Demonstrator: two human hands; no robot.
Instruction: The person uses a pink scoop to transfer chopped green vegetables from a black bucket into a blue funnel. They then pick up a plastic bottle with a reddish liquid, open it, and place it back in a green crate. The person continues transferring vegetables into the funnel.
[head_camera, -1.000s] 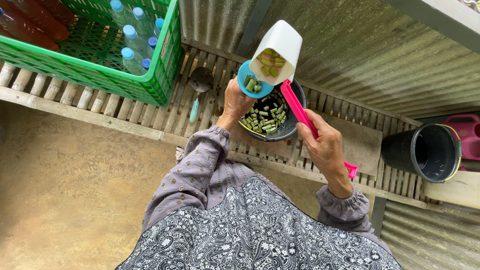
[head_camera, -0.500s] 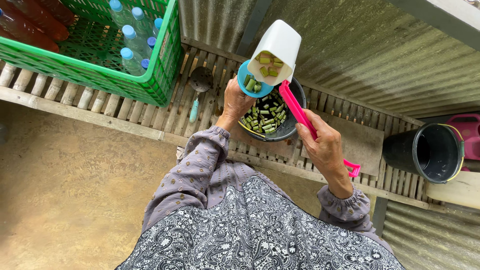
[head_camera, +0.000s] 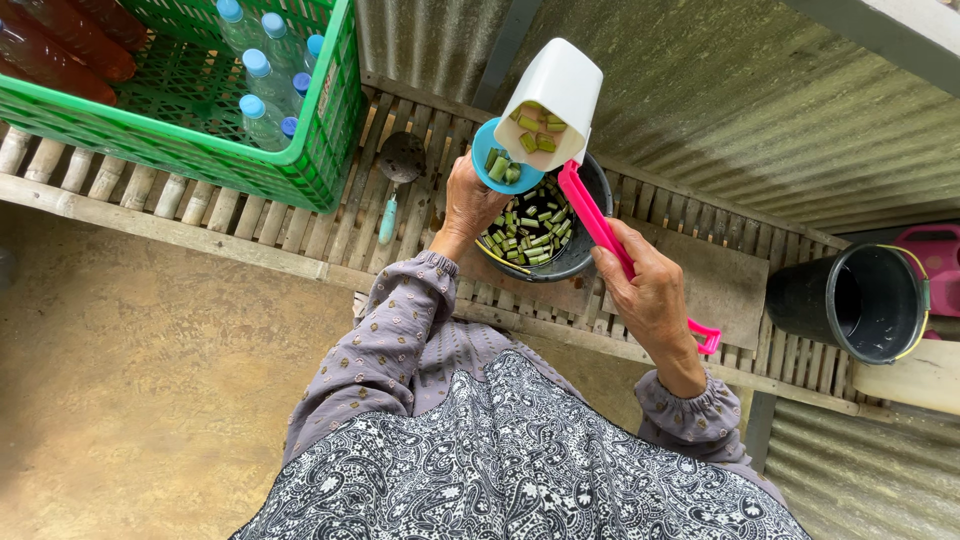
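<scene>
My right hand (head_camera: 648, 292) grips the pink handle (head_camera: 600, 225) of a white scoop (head_camera: 553, 100), tilted mouth-down with green cut pieces (head_camera: 538, 132) at its lip. My left hand (head_camera: 470, 200) holds a small blue cup (head_camera: 498, 170) with a few green pieces in it, pressed against the scoop's mouth. Both are above a dark bowl (head_camera: 575, 255) full of chopped green pieces (head_camera: 528, 235) that stands on the slatted bamboo bench (head_camera: 300, 235).
A green crate (head_camera: 200, 150) with blue-capped bottles and reddish bottles sits at the left on the bench. A small scoop with a pale blue handle (head_camera: 392, 190) lies beside the bowl. A black bucket (head_camera: 860, 300) and a pink container (head_camera: 935, 260) stand at the right. Corrugated metal wall behind.
The white scoop has tipped slightly further toward the blue cup, and the green pieces have slid closer to its lip. Both hands stay in nearly the same place.
</scene>
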